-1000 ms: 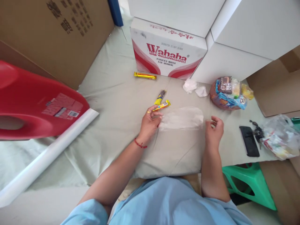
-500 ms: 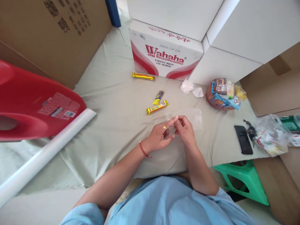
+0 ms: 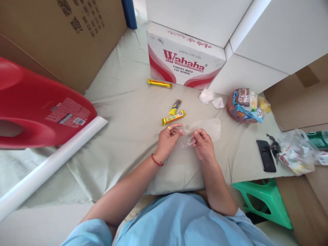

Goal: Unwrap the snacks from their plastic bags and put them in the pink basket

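Note:
Thin clear plastic film [image 3: 189, 139], crumpled and hard to make out, stretches between my two hands over the cloth-covered surface. My right hand [image 3: 204, 145] pinches its right side between thumb and fingertips. At the left side, my left hand [image 3: 167, 140], with a ring and a red bracelet, has thumb and index finger closed on the film's edge. Behind them a flat translucent sheet [image 3: 214, 129] lies on the cloth. Just beyond my left hand are a yellow-wrapped snack stick [image 3: 174, 118] and a partly yellow, dark-ended packet [image 3: 175, 107].
Another yellow stick [image 3: 159, 83] lies before the Wahaba carton [image 3: 186, 61]. Crumpled tissues [image 3: 206, 96] and a bowl of snacks [image 3: 232, 108] are at right, then a phone [image 3: 266, 156]. A red jug [image 3: 46, 106] and white roll [image 3: 56, 162] occupy the left.
My hands were together at the fingertips and have moved apart, left hand going leftward. Clear film now shows between them. The view has shifted slightly.

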A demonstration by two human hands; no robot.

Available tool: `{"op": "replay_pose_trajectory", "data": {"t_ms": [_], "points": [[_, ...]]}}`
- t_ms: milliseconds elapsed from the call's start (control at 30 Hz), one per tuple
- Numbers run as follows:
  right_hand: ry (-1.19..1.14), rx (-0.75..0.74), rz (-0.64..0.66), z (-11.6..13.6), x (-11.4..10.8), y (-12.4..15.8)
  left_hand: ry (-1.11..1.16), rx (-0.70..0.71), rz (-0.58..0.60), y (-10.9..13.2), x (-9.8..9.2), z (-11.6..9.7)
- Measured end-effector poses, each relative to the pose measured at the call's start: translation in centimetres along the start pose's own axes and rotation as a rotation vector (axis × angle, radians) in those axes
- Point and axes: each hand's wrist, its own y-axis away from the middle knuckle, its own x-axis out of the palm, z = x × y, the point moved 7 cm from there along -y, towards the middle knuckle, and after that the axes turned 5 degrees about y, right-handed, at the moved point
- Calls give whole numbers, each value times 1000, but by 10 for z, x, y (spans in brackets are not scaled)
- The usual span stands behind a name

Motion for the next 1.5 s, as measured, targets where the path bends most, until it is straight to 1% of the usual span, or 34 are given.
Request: {"op": "replay_pose_trajectory", "data": {"t_ms": [67,100,167,200,233,267,333,367,400,433,533,600,633,700,733,800,867,900,967,1067,1167,1267,1333,1400,1467,1500], "points": [[37,5,45,-1,1,2,-163,117,-108,-2,-9,-9],[68,8,85,-1,4,4,-249,191,-133,-2,-10,-16],[163,3,196,-2,12,9,-383,325,-119,-1,-8,-26],[216,-7,254,-2,16,12,-411,358,-86,-1,-6,-29],[265,-21,305,-1,20,15,-411,351,-32,-2,-4,-28],[305,-35,343,0,22,18,-390,301,41,-4,-1,-24],[350,-55,362,2,19,22,-334,137,171,-7,3,-11],[358,-61,348,4,13,23,-310,66,199,-8,2,-7],[359,-67,319,5,6,25,-293,22,189,-8,0,-5],[356,-73,280,6,-5,26,-281,9,141,-7,-5,-5],[333,-83,149,8,-43,35,-236,37,-57,-1,-23,-15],[349,-56,89,6,-70,44,-217,28,-141,7,-31,-19],[378,-26,79,5,-81,49,-219,17,-167,11,-33,-21],[480,40,64,3,-102,58,-247,3,-195,22,-35,-22],[547,54,36,4,-111,60,-275,3,-202,29,-35,-22],[668,11,-81,17,-126,61,-349,23,-200,42,-32,-21],[721,-89,-194,34,-130,55,-438,60,-182,55,-27,-19],[719,-134,-210,40,-126,49,-484,74,-164,61,-24,-18],[696,-186,-161,43,-109,31,-565,82,-105,71,-20,-13],[689,-171,-30,33,-77,0,-689,112,-17,81,-18,-8],[712,-178,12,21,-51,-16,-870,234,-21,88,-20,-17],[799,-253,23,18,-26,-11,-999,308,-32,90,-15,-28],[864,-294,62,18,-8,-2,-1029,335,-31,88,-5,-36],[886,-304,122,16,6,5,-1034,343,-38,81,5,-41],[839,-266,159,12,8,6,-1003,280,-36,69,8,-40],[797,-235,156,10,4,4,-969,222,-37,63,5,-37]]}}
